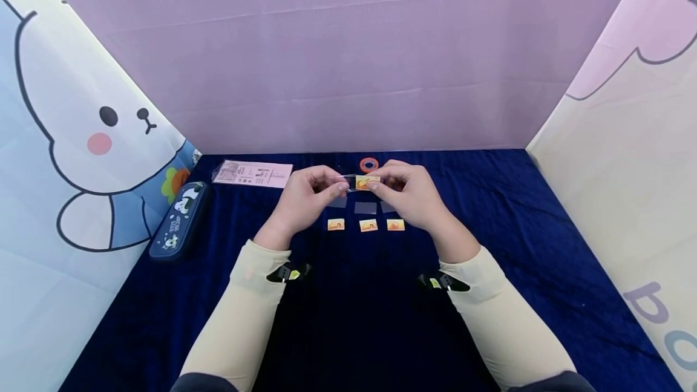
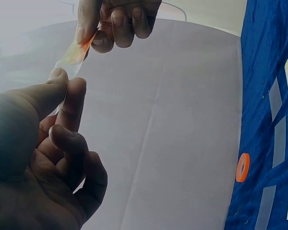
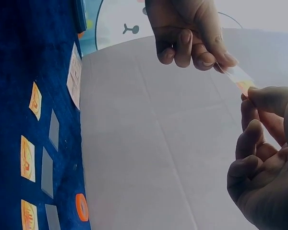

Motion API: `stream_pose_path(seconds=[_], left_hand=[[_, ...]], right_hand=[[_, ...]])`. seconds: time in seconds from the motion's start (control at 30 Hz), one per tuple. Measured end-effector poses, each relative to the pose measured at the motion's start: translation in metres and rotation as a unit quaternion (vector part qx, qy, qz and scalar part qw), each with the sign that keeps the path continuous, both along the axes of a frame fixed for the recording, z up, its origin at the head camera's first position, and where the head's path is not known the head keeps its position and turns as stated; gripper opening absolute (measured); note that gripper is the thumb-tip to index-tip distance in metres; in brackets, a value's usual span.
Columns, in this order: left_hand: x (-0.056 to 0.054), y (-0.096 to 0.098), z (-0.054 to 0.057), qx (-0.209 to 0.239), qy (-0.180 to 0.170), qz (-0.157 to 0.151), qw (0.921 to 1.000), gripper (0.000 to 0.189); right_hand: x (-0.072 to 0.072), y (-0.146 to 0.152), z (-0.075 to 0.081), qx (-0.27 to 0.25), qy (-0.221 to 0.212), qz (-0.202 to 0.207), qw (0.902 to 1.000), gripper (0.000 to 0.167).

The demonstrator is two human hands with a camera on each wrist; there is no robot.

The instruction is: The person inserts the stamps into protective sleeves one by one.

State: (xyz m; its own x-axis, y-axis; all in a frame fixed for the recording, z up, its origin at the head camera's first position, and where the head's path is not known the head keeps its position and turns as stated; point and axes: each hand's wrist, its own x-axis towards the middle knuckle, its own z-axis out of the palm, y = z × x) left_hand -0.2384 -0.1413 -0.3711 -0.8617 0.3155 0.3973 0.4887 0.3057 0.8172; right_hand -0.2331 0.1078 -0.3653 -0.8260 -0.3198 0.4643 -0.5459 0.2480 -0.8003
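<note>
Above the blue cloth, my left hand (image 1: 306,201) pinches one end of a small clear sleeve (image 1: 351,183) between thumb and forefinger. My right hand (image 1: 411,197) pinches an orange-yellow stamp (image 1: 363,182) at the other end, thumb across its face. In the right wrist view the stamp (image 3: 245,86) overlaps the clear sleeve (image 3: 236,73); both tilt between the two hands. Three similar stamps (image 1: 368,225) lie in a row on the cloth below. Behind that row lie three clear sleeves (image 1: 365,208), two of them partly hidden by my hands in the head view.
An orange ring (image 1: 369,164) lies at the back of the blue cloth (image 1: 523,228). Back left is a pink printed sheet (image 1: 258,174) in clear wrapping. A dark blue pencil case (image 1: 178,222) with panda pictures sits along the left side. Fabric walls enclose the back and both sides.
</note>
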Motion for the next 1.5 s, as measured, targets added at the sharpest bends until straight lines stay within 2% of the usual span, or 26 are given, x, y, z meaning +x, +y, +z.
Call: stream_pose_path(seconds=[0.37,0.53,0.67,0.8,0.93,1.0,1.33,1.5], left_hand=[[0.001,0.003,0.000,-0.014,0.005,0.010,0.9998,0.008],[0.015,0.007,0.017,0.000,0.007,-0.005,1.0000,0.011],[0.024,0.009,0.027,0.002,0.030,-0.007,0.9995,0.009],[0.019,0.009,0.021,-0.002,0.049,0.002,0.9988,0.009],[0.007,0.005,0.006,-0.004,0.039,0.004,0.9992,0.010],[0.003,0.003,0.002,-0.003,0.034,0.002,0.9994,0.010],[0.002,0.003,0.001,0.005,0.017,0.030,0.9994,0.008],[0.008,0.005,0.010,0.006,0.009,0.039,0.9992,0.007]], right_hand=[[-0.003,0.002,-0.002,-0.002,-0.026,-0.012,0.9996,0.013],[-0.005,0.003,-0.002,-0.003,-0.022,-0.024,0.9995,0.012],[-0.005,0.003,-0.001,-0.001,-0.020,-0.028,0.9994,0.011],[-0.004,0.003,-0.001,-0.006,-0.019,-0.025,0.9995,0.010],[-0.004,0.004,-0.001,-0.009,-0.016,-0.020,0.9996,0.010],[-0.004,0.004,-0.001,-0.009,-0.014,-0.018,0.9997,0.010],[-0.005,0.004,-0.002,-0.022,-0.026,-0.016,0.9993,0.011],[-0.006,0.007,-0.002,-0.010,-0.022,-0.015,0.9996,0.006]])
